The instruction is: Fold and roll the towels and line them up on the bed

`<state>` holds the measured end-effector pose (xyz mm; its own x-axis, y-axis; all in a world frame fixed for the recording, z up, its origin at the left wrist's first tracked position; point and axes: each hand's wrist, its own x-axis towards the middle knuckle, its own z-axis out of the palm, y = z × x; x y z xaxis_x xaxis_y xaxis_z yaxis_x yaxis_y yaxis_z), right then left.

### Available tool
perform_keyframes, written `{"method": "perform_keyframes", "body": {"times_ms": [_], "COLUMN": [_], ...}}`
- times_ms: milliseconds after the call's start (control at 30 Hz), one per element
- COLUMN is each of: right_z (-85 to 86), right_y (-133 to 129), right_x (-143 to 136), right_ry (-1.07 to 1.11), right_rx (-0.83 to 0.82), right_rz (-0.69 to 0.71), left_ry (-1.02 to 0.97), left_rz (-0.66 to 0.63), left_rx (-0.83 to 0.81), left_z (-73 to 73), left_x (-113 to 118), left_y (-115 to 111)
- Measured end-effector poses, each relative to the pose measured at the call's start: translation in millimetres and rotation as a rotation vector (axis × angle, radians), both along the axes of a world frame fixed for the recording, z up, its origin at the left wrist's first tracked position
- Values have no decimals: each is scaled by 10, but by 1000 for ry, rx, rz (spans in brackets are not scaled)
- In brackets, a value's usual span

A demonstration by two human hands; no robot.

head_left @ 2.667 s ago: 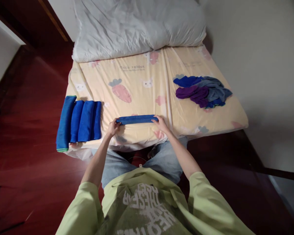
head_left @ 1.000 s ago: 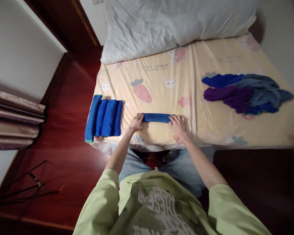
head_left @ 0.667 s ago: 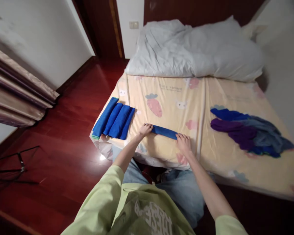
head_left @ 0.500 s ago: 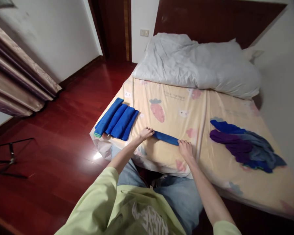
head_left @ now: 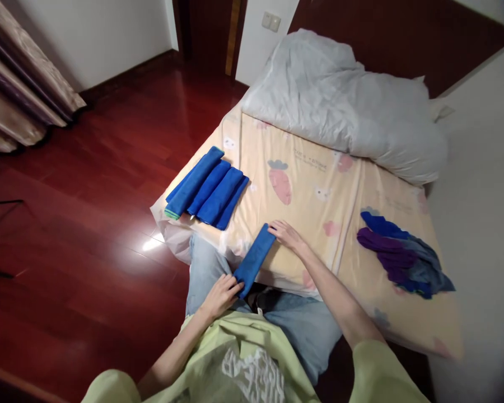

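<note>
A folded blue towel (head_left: 257,258) is stretched slantwise between my two hands at the near edge of the bed. Its lower end is gripped by my left hand (head_left: 222,295), close to my lap. My right hand (head_left: 286,234) pinches the upper end, over the sheet. To the left, several folded blue towels (head_left: 219,195) lie side by side, the leftmost with a green edge. A loose heap of blue, purple and grey cloths (head_left: 397,254) rests on the right part of the bed.
The bed has a yellow patterned sheet (head_left: 302,201). A bunched grey-white quilt (head_left: 344,101) lies at its head, against a dark headboard (head_left: 382,33). Dark red floor (head_left: 109,157) runs along the left, with a curtain (head_left: 21,84) and parts of a thin black stand beyond.
The towel has swung from lying nearly level to a steep slant. My left hand has come down toward my lap, while my right hand has moved left. The view has shifted.
</note>
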<state>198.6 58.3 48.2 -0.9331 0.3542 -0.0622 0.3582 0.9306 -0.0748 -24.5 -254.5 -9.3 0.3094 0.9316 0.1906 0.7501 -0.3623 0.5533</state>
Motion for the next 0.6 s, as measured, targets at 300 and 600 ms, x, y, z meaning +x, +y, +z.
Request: {"method": "perform_keyframes", "body": {"times_ms": [300, 600], "right_z": [722, 752], "right_y": [1064, 1553], "right_x": [-1740, -2928], "right_ry": [201, 360], "right_rx": [170, 286], "right_rz": [-88, -92], "left_ry": [93, 288], "left_rz": [249, 226], "left_rx": [353, 517], "left_z": [574, 768], "left_x": [-1585, -2211], "left_y": [927, 1437]}}
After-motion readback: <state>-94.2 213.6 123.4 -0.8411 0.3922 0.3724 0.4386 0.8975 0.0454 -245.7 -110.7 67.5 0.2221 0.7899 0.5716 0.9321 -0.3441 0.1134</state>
